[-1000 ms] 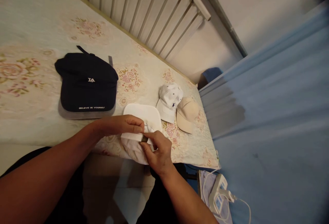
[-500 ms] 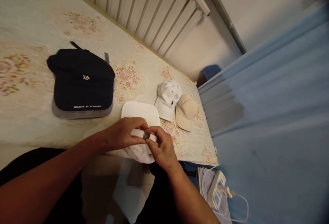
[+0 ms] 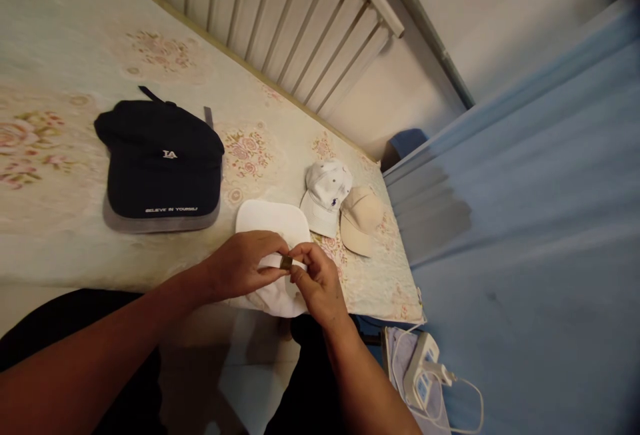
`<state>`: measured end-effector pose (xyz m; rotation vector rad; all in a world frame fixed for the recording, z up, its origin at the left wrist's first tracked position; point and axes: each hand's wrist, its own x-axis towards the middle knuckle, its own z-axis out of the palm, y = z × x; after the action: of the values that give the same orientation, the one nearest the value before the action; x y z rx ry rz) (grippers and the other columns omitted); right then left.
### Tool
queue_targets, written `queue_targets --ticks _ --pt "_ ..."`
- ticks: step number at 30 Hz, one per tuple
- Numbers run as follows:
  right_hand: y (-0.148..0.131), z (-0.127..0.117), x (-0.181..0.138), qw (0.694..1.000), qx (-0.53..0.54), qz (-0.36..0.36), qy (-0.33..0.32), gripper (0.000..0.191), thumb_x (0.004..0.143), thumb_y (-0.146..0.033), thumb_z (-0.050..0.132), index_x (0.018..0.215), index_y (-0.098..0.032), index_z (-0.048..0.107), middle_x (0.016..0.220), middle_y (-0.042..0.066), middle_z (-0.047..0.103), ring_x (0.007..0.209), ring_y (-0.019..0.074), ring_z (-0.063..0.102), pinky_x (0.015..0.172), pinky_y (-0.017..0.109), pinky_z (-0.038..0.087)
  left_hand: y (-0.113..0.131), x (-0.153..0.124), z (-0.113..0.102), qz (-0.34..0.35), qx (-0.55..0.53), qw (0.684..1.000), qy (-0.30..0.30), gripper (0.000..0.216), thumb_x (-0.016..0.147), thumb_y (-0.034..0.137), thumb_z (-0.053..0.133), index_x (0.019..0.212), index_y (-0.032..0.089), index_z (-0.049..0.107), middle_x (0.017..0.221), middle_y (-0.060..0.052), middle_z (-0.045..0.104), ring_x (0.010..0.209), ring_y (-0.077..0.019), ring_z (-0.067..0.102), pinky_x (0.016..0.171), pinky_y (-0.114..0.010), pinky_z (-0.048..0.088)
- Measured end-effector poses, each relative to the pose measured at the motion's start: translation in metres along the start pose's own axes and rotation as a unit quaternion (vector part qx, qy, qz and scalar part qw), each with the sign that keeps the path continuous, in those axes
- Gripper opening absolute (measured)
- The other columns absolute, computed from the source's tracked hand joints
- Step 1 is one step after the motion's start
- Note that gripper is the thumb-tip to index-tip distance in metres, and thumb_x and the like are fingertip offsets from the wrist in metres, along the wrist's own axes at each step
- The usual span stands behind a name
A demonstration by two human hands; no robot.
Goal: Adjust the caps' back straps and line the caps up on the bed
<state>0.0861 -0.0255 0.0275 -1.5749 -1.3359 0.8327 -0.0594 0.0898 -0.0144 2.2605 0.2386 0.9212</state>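
Note:
A white cap (image 3: 273, 216) lies at the near edge of the bed, its brim pointing away from me. Its back strap (image 3: 271, 261) carries a brass-coloured buckle (image 3: 286, 262). My left hand (image 3: 246, 263) is closed on the strap to the left of the buckle. On the other side, my right hand (image 3: 319, 282) pinches the strap end close to the buckle. Part of the cap's crown is hidden beneath my hands.
A dark navy cap (image 3: 163, 162) with a grey lower edge lies to the left. Beyond my right hand are a white cap with a small logo (image 3: 327, 188) and a beige cap (image 3: 364, 215). A power strip (image 3: 423, 368) with cables sits lower right, beside a blue curtain (image 3: 525, 222).
Both hands stay on the strap. My right fingers have shifted slightly at the buckle, and more of the strap shows to its right. The whole view has moved a little.

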Motion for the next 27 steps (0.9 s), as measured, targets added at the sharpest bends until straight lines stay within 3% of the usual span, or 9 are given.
queue_targets --ticks 11,16,21,27 --pt "-0.004 0.002 0.007 0.990 0.121 0.078 -0.009 0.015 0.075 -0.027 0.063 0.085 -0.021 0.054 0.061 -0.007 0.049 0.044 0.0062 0.033 0.043 0.019 0.027 0.001 -0.001 0.001 -0.041 -0.039 0.998 -0.021 0.014 0.078 0.017 0.057 0.091 0.019 0.058 0.087 -0.002 0.065 0.080 -0.0155 0.060 0.074 -0.025 0.043" --pt "-0.002 -0.002 0.011 0.986 0.123 0.110 -0.024 0.018 0.069 -0.029 0.067 0.081 -0.021 0.056 0.061 -0.006 0.054 0.045 0.0068 0.038 0.043 0.019 0.030 0.003 -0.001 0.000 -0.060 -0.056 0.996 -0.031 0.011 0.077 0.020 0.058 0.089 0.020 0.059 0.084 -0.001 0.064 0.077 -0.0145 0.059 0.072 -0.024 0.042" --pt "0.005 -0.004 0.013 0.986 0.137 0.093 -0.030 0.018 0.066 -0.026 0.070 0.078 -0.019 0.057 0.061 -0.004 0.058 0.052 0.0086 0.047 0.049 0.019 0.034 0.003 0.000 0.001 -0.059 -0.057 0.996 -0.041 0.010 0.078 0.021 0.059 0.088 0.019 0.059 0.083 -0.001 0.064 0.076 -0.0144 0.058 0.072 -0.024 0.042" --pt "0.000 -0.004 0.012 0.988 0.097 0.118 -0.016 0.012 0.073 -0.027 0.066 0.078 -0.019 0.058 0.060 -0.004 0.063 0.040 0.0054 0.037 0.040 0.018 0.027 0.002 -0.001 0.000 -0.058 -0.065 0.996 -0.009 0.009 0.081 0.023 0.059 0.089 0.018 0.059 0.084 -0.001 0.065 0.076 -0.0143 0.059 0.071 -0.024 0.043"
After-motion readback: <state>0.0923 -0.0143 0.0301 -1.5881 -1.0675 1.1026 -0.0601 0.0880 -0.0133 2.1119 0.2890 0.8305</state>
